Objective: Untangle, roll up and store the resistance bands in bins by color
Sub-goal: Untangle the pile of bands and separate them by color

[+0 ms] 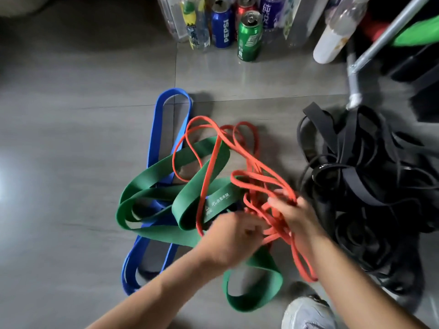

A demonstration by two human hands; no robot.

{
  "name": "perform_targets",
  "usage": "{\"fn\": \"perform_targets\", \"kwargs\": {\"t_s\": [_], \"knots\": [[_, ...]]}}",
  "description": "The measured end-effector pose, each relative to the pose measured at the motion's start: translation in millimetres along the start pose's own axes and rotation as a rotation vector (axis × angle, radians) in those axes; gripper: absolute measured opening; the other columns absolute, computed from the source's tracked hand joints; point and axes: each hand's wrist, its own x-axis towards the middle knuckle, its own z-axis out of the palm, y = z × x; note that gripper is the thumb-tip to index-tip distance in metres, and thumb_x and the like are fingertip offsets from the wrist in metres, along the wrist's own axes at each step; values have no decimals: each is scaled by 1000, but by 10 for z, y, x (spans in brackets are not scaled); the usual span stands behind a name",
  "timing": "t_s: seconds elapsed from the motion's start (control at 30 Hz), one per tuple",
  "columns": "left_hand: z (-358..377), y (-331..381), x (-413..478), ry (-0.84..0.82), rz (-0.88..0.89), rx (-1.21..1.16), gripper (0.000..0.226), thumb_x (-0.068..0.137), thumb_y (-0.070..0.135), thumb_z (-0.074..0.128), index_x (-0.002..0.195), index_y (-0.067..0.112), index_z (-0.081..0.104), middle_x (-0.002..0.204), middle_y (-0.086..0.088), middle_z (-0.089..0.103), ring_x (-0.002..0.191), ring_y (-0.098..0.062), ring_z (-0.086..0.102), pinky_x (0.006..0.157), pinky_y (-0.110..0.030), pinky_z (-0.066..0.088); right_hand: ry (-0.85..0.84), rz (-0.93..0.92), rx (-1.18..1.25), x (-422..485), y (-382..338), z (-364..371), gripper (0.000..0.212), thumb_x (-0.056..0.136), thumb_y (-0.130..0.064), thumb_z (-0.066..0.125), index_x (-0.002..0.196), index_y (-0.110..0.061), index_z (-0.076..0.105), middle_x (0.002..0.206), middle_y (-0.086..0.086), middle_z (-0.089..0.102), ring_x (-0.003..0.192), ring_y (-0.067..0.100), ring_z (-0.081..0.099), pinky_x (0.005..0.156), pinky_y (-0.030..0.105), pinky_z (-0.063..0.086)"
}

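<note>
A tangle of resistance bands lies on the grey floor. Thin orange bands [215, 157] loop over wide green bands [152, 176], which lie across blue bands [161, 124]. A heap of black bands [356, 176] sits to the right. My left hand [234, 236] pinches orange strands near the middle of the tangle, blurred by motion. My right hand [294, 214] grips a bunch of orange strands just beside it. No bins are in view.
Cans and plastic bottles stand along the back, among them a green can [248, 36] and a blue Pepsi can [222, 27]. A metal frame [370, 55] rises at the right. My light shoe [306, 312] shows at the bottom edge.
</note>
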Motion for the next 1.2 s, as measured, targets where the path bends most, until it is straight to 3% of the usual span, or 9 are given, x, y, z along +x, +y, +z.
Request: {"fn": "perform_targets", "kwargs": {"t_s": [0.13, 0.27, 0.33, 0.43, 0.5, 0.6, 0.83, 1.07, 1.2], "knots": [[-378, -661, 99, 499, -265, 261, 41, 76, 20, 55, 115, 13, 62, 116, -6, 63, 111, -23, 52, 97, -29, 34, 443, -154, -114, 222, -97, -366, 6, 80, -17, 69, 79, -20, 64, 91, 17, 69, 68, 21, 59, 76, 44, 53], [-471, -1136, 45, 267, -654, 357, 72, 73, 40, 72, 133, 14, 42, 132, -13, 49, 126, -31, 39, 103, -37, 31, 598, -341, -230, 262, -251, -548, 23, 82, -19, 67, 103, -14, 63, 105, 15, 67, 87, 22, 62, 88, 38, 49], [-306, -1153, -14, 134, -676, 516, 88, 68, 56, 71, 139, 20, 31, 135, -4, 46, 126, -29, 38, 100, -39, 35, 452, -361, -439, 233, -221, -460, 27, 79, -27, 71, 101, -17, 61, 102, 11, 68, 96, 28, 64, 90, 42, 49], [-186, -1157, -51, 108, -586, 656, 90, 71, 59, 66, 143, 26, 23, 137, 5, 46, 123, -26, 39, 95, -40, 35, -9, -244, -685, 93, -13, -119, 52, 59, -52, 77, 99, -29, 54, 98, -5, 65, 90, 20, 64, 81, 38, 51], [-211, -1155, -57, 122, -493, 670, 87, 73, 57, 66, 143, 26, 25, 134, 4, 51, 120, -26, 44, 92, -38, 37, -240, -238, -1077, 58, 189, 95, 81, 51, -63, 77, 120, -32, 45, 121, -2, 52, 106, 20, 56, 86, 35, 48], [-191, -1123, -79, 129, -432, 601, 83, 73, 52, 68, 142, 26, 29, 125, 2, 57, 116, -24, 49, 93, -37, 37, -223, -338, -1448, 83, 342, 233, 90, 63, -58, 75, 134, -23, 31, 137, 4, 33, 124, 29, 45, 91, 35, 42], [-199, -1325, -72, 62, -367, 772, 96, 68, 48, 71, 146, 19, 23, 148, 2, 32, 134, -21, 33, 107, -33, 27, -136, -341, -1499, 82, 323, 277, 52, 72, -54, 69, 109, -23, 47, 119, 3, 36, 102, 28, 57, 80, 31, 43], [-363, -1432, 39, -95, -323, 994, 103, 62, 64, 66, 145, 23, 22, 150, 6, 27, 136, -23, 27, 112, -43, 20, -42, -332, -1106, 104, 436, 188, 28, 78, -44, 68, 85, -19, 58, 96, 2, 56, 90, 28, 60, 74, 33, 46], [-416, -1503, 16, -91, -227, 1098, 76, 58, 48, 73, 125, 22, 48, 114, 0, 54, 103, -23, 58, 84, -34, 47, 230, -212, -704, 263, 258, -60, 25, 86, -31, 63, 102, -11, 63, 103, 14, 68, 100, 32, 62, 85, 37, 46]]}}
